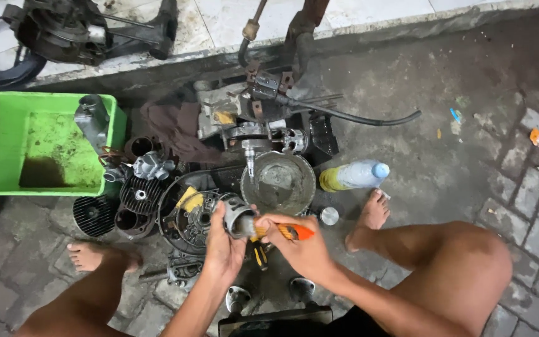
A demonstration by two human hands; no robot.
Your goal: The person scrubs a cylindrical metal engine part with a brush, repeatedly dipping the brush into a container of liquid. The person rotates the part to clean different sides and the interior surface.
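1. Left hand sits just below frame centre, fingers curled around a grey metal cylindrical part, gripping it from the left side.
2. Right hand is just at 3 o'clock of the left hand, fingers closed around an orange-handled tool; its working end meets the cylindrical part. The tip itself cannot be made out.
3. At 12 o'clock of the hands, touching close: round metal bowl with murky liquid inside.
4. At 9 o'clock of the hands: dark round engine cover with a yellow scrap on it; further out at 9 o'clock, finned cylinder pieces and a black finned disc.
5. At 10 o'clock, far side: green plastic tub, a grey metal casting leaning on its right wall.
6. At 12 o'clock, beyond the bowl: engine block assembly with a black hose running toward 3 o'clock; a dark rag lies just at its 9 o'clock.
7. At 2 o'clock: plastic bottle lying on its side, blue cap, yellow liquid at the base end.
8. Small round metal cap on the ground between bowl and right foot.
9. Left foot at 8 o'clock on paving.
10. A second screwdriver with yellow-black handle lies under the hands.
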